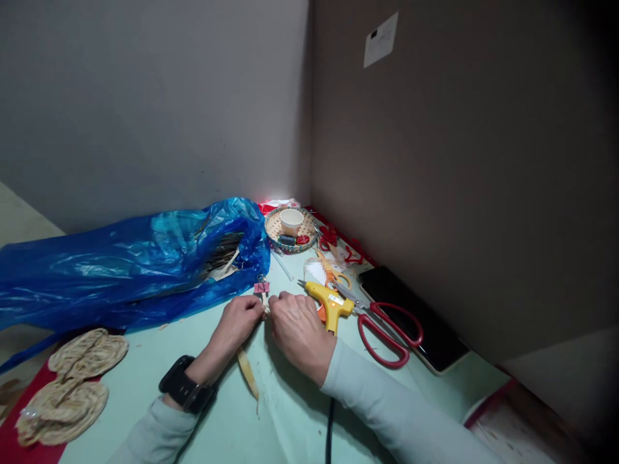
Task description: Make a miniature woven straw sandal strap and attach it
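Note:
My left hand point(242, 317), with a dark watch on its wrist, is closed in a pinch on a pale plant-fibre strip point(264, 300). Close beside it, my right hand point(298, 327) is also closed, fingertips on the same strip just below a pink binder clip point(262, 288) that grips its far end. A yellowish dried leaf strip point(248, 374) trails below my left hand onto the table. My fingers hide most of the part being worked. To the right of my right hand lies a yellow glue gun point(331, 301), its dark cord running toward me.
Red-handled scissors point(387, 332) and a black phone point(416, 316) lie right. A blue plastic bag point(135, 264) holding dried strips spreads along the wall. Coiled braided pieces point(72, 386) rest left. A woven tray point(273, 225) with a white cup point(291, 222) stands in the corner.

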Motion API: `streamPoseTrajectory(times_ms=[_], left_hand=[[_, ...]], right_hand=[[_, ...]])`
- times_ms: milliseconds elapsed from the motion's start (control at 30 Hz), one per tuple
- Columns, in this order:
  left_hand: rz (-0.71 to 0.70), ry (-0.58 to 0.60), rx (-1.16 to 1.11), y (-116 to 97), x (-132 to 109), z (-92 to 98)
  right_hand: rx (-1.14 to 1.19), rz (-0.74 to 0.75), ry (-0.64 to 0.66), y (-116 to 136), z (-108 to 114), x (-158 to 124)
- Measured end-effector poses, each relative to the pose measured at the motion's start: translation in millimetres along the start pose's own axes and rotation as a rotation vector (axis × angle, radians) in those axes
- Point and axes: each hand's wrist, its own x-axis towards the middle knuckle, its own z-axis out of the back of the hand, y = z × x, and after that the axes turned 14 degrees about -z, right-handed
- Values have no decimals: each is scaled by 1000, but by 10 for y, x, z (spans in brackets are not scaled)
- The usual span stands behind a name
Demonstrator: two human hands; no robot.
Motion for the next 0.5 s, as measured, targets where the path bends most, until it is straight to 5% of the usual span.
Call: streamPoseTrajectory(times_ms=[267, 500], left_hand=[[120, 61, -157, 10, -115, 55], [206, 104, -178, -23, -152, 71]], right_hand=[[-69, 192, -33, 248, -134, -182], [55, 125, -81, 70, 11, -30]])
